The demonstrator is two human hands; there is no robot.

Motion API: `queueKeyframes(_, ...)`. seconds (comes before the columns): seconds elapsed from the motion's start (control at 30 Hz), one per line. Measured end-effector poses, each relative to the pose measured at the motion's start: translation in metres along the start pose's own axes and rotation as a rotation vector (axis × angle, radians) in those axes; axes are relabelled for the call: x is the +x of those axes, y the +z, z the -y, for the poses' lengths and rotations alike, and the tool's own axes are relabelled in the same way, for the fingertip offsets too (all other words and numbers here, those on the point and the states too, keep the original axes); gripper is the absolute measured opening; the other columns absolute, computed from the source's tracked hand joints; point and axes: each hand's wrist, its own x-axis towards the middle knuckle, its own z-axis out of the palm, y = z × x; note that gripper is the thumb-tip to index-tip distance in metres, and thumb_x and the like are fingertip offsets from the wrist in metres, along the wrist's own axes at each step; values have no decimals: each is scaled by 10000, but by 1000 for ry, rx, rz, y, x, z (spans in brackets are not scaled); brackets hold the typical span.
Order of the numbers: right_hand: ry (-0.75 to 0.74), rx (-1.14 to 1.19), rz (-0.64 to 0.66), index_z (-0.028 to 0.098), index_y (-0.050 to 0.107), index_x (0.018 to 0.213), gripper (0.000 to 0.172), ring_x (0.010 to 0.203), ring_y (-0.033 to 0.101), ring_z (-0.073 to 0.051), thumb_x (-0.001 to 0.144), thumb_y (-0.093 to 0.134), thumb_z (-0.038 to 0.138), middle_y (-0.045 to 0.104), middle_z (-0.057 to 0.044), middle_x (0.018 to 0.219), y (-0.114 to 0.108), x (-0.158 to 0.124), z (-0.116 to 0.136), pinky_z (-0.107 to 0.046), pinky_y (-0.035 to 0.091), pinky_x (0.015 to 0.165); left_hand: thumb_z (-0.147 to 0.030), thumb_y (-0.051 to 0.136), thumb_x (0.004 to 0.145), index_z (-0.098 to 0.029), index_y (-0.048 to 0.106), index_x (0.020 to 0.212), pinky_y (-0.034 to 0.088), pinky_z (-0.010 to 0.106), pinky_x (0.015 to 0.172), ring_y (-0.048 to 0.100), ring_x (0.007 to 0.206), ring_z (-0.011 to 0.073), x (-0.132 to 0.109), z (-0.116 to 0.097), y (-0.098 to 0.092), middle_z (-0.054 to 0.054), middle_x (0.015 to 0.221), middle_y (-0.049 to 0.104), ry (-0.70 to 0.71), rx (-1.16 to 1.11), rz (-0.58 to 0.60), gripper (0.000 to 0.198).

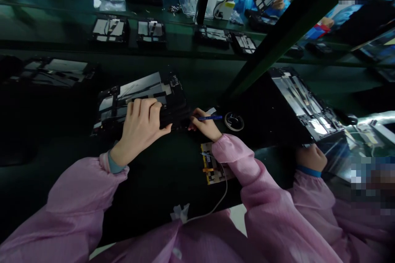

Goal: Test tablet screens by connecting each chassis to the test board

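A stack of opened tablets (pixel 140 86) with silver panels and dark ribbon cables stands tilted in front of me. My left hand (pixel 143 125) is closed over its near edge, fingers on top and thumb along the side. At the stack's right end is my right hand (pixel 205 124), its fingers closed round a slim blue pen-like tool (pixel 210 118); the tips are partly hidden. Below my right wrist lies a battery-like flat part (pixel 208 163) with a yellow edge, partly under my sleeve. A roll of tape (pixel 233 121) rests right of my right hand.
Another tablet stack (pixel 305 102) stands to the right, a co-worker's hand (pixel 311 158) beside it. A dark post (pixel 277 33) slants across. More opened tablets (pixel 109 28) line the shelf behind, with co-workers in blue beyond. A white cord (pixel 224 195) runs to my front.
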Motion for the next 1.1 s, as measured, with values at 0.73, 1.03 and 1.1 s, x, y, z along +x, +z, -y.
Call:
queueKeyframes(0.73, -43, -467, -279, 180, 585, 762, 84, 502, 616, -131, 828, 569, 230, 604, 29, 521, -27, -4, 16, -207, 436, 507, -261, 534, 860, -77, 515, 1170, 443, 498, 773, 525, 1004, 380, -11, -17, 25, 229, 1121, 554, 59, 33, 210, 361)
queueKeyframes(1.03, -199, -196, -274, 178, 620, 857, 173, 589, 630, -120, 846, 628, 350, 630, 17, 648, -33, -89, 97, -222, 490, 558, -92, 315, 896, -188, 417, 1149, 489, 413, 895, 559, 1033, 210, -8, -42, -8, 110, 1133, 537, -172, -712, 234, 289)
queueKeyframes(1.1, -216, -111, -143, 179, 642, 920, 187, 629, 640, -126, 856, 628, 354, 661, 0, 702, -14, -109, 107, -235, 506, 587, -135, 313, 933, -224, 383, 1175, 524, 359, 835, 608, 946, 166, -12, -55, -25, 67, 1083, 574, -212, -917, 288, 267)
